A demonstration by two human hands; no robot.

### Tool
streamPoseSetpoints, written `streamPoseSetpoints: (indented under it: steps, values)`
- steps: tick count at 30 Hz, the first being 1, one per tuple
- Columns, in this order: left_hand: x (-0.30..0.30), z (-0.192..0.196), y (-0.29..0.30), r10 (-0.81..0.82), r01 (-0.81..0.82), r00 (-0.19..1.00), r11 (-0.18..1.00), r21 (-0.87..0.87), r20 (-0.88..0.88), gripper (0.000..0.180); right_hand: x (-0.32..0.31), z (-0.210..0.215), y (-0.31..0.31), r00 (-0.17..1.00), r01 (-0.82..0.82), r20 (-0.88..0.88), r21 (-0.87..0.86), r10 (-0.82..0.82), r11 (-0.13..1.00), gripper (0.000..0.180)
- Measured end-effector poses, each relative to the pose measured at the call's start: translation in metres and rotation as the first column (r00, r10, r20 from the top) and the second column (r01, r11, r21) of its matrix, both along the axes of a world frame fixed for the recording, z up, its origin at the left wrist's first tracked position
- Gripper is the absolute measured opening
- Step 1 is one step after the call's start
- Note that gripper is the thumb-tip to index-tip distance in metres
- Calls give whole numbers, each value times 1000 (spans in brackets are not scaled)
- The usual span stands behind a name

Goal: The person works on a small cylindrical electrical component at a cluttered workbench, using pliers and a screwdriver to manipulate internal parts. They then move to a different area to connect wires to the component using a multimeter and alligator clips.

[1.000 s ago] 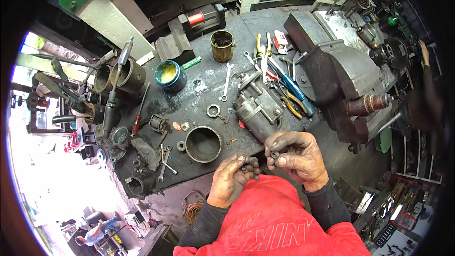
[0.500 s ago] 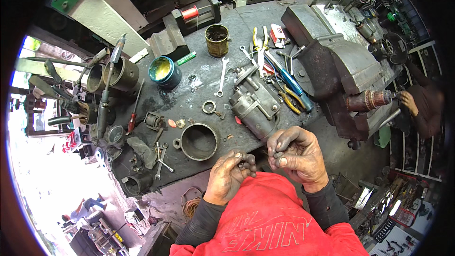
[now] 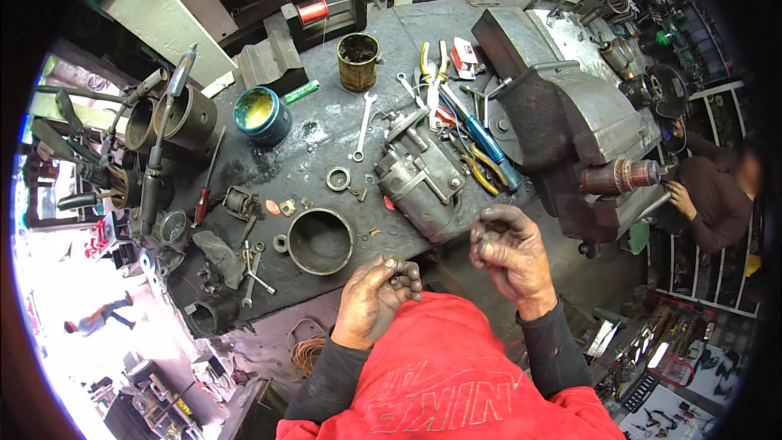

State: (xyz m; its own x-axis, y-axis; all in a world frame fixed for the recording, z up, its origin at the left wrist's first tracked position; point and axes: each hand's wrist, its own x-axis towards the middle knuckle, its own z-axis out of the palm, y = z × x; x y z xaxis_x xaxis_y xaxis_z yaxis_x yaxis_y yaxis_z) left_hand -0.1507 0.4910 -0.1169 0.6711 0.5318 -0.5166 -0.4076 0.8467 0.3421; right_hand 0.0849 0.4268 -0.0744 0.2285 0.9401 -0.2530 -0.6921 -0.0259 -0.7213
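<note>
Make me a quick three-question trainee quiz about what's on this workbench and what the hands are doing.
1. True or false: the left hand is closed around a small dark part at the near edge of the bench.
2. What lies closest to the large metal ring? A) the yellow-handled pliers B) the small washer C) the red spool
3. Fill in: the open-end wrench lies between the blue tin of yellow grease and the grey ______ housing.

Key: 1 true; 2 B; 3 motor. The right hand is curled, and whether it holds anything cannot be told.
</note>
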Motion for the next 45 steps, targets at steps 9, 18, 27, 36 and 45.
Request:
streamPoseSetpoints:
  steps: [9, 18, 27, 36, 45]
  values:
    - [-9, -13, -4, 25, -25, 1000, 1000, 1, 0, 22, 38, -41, 32, 467, 145, 879, -183, 96, 972, 25]
    - [-24, -20, -10, 85, -86, 996, 996, -34, -27, 24, 29, -47, 63, -190, -37, 976, -116, 107, 993, 22]
    - [-28, -28, -14, 108, -108, 994, 993, -39, -9, 22, 35, -46, 69, -378, -61, 908, -217, 179, 974, 17]
    - [-23, -30, -14, 77, -77, 997, 997, -23, 27, 20, 36, -43, 73, -411, -127, 902, -203, 135, 971, 17]
    - [-21, -30, -16, 86, -85, 995, 996, -26, 56, 18, 41, -39, 76, -355, -127, 911, -272, 212, 954, 16]
